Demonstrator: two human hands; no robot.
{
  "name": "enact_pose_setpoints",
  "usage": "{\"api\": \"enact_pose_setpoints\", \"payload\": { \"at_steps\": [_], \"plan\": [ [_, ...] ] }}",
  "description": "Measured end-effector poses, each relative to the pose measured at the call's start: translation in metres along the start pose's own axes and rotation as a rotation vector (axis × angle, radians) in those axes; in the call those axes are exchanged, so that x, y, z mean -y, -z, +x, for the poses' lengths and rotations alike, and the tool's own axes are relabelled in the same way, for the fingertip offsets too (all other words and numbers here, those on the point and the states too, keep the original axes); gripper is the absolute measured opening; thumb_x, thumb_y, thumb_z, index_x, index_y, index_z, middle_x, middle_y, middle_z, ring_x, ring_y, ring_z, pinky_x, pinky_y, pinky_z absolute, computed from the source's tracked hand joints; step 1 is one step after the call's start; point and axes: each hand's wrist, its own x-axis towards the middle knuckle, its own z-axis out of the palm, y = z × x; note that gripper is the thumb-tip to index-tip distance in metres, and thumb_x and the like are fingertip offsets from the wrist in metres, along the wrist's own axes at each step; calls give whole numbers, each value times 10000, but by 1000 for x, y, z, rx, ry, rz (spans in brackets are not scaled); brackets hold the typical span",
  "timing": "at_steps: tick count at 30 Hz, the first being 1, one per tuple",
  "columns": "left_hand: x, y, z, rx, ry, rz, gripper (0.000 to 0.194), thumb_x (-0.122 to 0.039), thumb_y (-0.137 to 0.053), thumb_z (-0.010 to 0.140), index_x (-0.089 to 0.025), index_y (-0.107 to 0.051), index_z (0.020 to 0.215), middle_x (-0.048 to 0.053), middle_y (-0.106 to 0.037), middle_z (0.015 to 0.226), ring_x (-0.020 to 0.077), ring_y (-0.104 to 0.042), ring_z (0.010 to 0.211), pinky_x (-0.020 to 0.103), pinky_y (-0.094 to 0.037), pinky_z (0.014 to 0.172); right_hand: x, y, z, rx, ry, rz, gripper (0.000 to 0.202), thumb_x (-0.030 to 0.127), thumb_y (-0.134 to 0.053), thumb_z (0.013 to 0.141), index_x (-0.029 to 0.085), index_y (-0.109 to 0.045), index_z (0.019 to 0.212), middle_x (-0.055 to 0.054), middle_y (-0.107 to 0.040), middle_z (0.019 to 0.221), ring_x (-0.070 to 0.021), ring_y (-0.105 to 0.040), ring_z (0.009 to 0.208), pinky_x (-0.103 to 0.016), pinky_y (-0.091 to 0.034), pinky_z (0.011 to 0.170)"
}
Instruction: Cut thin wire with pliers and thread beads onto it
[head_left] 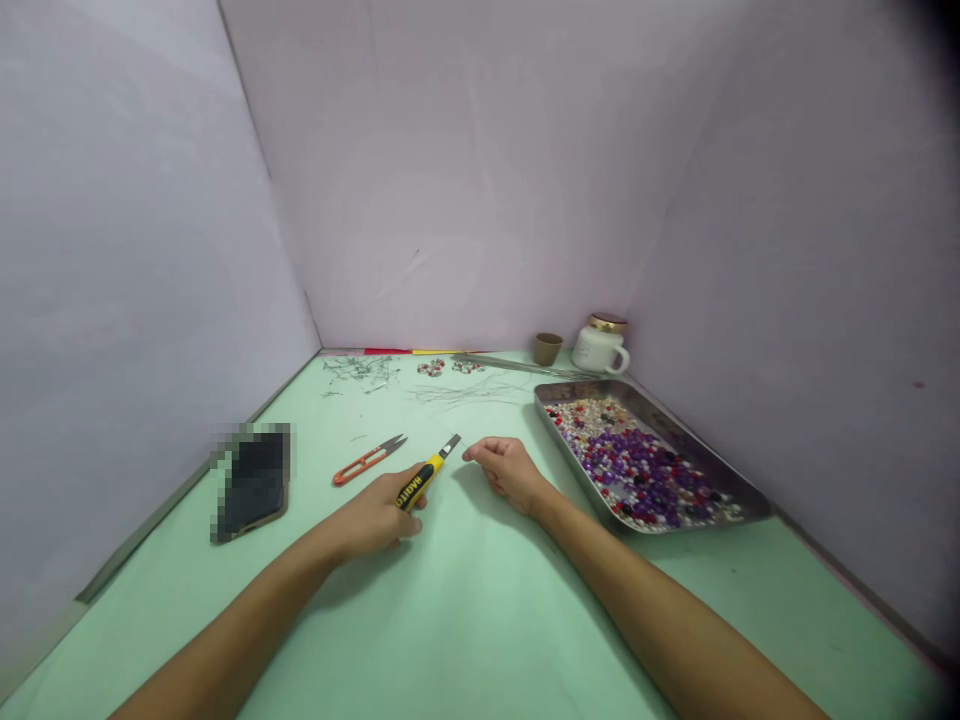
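My left hand is closed round a yellow and black utility knife, its blade pointing up and to the right. Just right of the blade tip, my right hand pinches a thin wire between thumb and fingers. The wire runs up and left past the blade; whether the two touch is too fine to tell. Orange-handled thread snips lie on the green table beyond my left hand.
A metal tray of mixed beads stands at the right. Loose wires, beaded pieces, wire scraps, a brown cup and a lidded white mug are at the back. A phone lies left.
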Motion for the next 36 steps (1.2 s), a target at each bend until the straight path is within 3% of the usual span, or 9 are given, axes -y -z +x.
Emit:
{"api": "enact_pose_setpoints", "payload": {
  "at_steps": [8,17,26,36],
  "plan": [
    [-4,1,-3,36,65,-54,290,-104,-452,521,-190,-469,797,-47,-420,624,102,-376,549,217,-282,493,-2,-3,2,-57,-9,-64,153,299,-558,642,150,-590,654,108,-283,314,-35,-183,275,-187,-108,297],
    [-9,-2,-2,-29,37,7,260,-137,-478,493,-182,-459,748,-31,-434,662,135,-396,623,229,-283,519,2,-5,1,-67,-16,-95,150,299,-570,632,151,-588,637,106,-299,307,-36,-191,275,-190,-105,294],
    [-5,-3,-1,-31,53,17,269,-133,-476,490,-186,-452,753,-30,-426,666,132,-389,612,230,-282,514,0,-4,2,-75,-7,-93,143,288,-545,644,153,-592,655,105,-297,317,-38,-201,278,-188,-114,295],
    [-2,-1,1,-23,-22,118,277,-91,-424,506,-190,-448,763,-47,-416,660,118,-373,602,222,-280,518,0,-4,2,-80,-9,-91,147,284,-537,650,150,-591,673,107,-298,318,-38,-201,279,-186,-117,293]
  ]
}}
